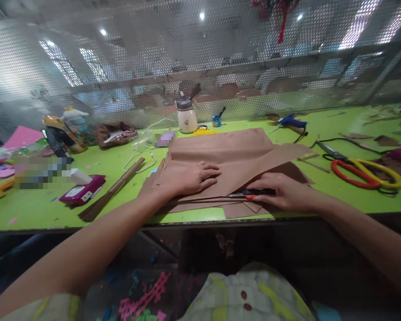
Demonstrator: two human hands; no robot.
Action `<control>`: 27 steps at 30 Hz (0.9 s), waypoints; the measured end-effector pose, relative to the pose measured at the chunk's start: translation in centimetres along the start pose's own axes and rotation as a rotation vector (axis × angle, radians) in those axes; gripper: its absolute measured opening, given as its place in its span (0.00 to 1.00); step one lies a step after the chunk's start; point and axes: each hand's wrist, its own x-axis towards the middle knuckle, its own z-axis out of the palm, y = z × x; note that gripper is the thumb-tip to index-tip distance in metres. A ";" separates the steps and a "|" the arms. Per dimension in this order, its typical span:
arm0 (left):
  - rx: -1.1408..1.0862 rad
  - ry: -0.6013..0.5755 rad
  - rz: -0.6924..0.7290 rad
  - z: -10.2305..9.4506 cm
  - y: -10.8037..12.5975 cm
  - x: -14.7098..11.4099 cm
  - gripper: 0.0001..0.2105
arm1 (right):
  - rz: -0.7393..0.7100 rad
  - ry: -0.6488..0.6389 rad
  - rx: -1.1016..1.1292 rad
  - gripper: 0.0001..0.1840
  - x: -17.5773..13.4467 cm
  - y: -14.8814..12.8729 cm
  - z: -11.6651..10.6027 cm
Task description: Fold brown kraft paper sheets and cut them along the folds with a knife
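Brown kraft paper lies in folded, overlapping layers at the front of the green table. My left hand rests flat on it, fingers stretched to the right. Just to its right, my right hand is closed around a slim black utility knife with a bright red-orange spot near the fingers. The knife lies low and almost level, its thin end pointing left along the paper's near edge. A loose paper flap rises over my right hand's fingers and partly covers the layers beneath.
Scissors with red and yellow handles lie to the right, near a blue glue gun. On the left are a purple power socket and a rolled brown paper strip. A pale bottle stands behind the paper, before a perforated metal screen.
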 end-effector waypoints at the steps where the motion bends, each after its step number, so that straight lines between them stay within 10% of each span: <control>1: 0.005 -0.004 -0.003 0.0 0.0 0.0 0.22 | 0.004 0.003 -0.005 0.15 0.1 0.0 0.0; 27: 0.006 -0.045 -0.016 0.6 -0.4 -0.3 0.22 | -0.055 0.024 0.064 0.15 1.3 -1.3 1.2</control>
